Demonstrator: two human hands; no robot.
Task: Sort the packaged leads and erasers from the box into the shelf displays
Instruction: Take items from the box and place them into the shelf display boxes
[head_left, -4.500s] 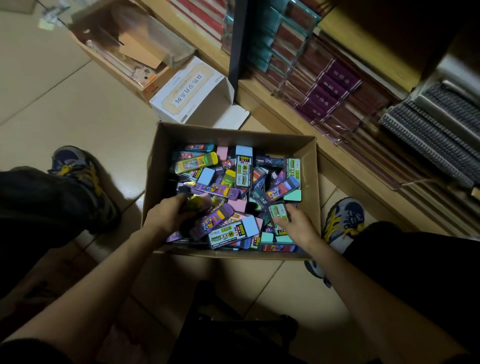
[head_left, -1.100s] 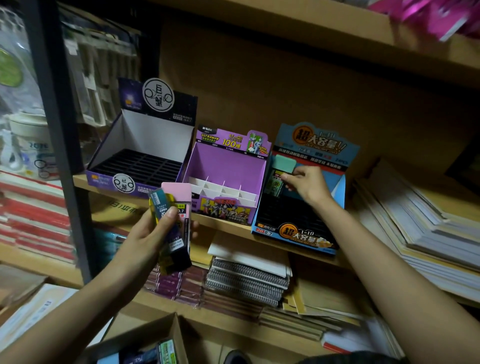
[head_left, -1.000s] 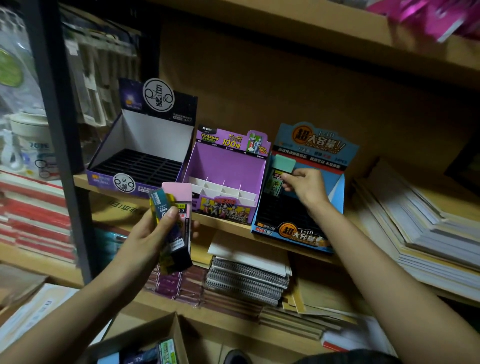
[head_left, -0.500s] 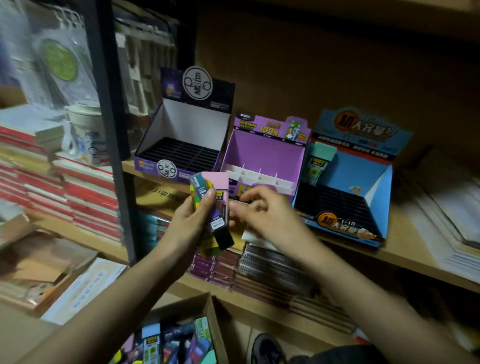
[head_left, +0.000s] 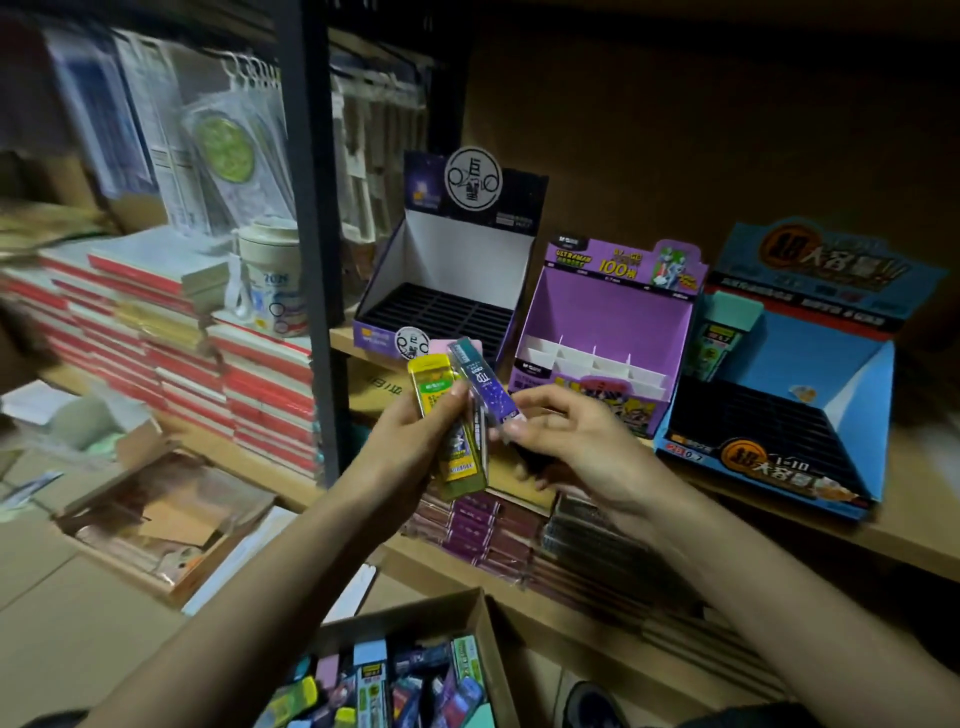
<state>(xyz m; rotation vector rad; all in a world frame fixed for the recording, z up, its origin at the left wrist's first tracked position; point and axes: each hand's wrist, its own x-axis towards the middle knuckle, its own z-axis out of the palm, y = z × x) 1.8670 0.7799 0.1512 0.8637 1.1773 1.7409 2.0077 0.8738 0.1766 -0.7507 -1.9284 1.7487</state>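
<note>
Currently left hand grips packs; right hand pinches purple pack.

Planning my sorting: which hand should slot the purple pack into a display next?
Right, probably. The right hand pinches the purple pack at its lower end, while the left hand grips the other packs, so it isn't free.
</note>
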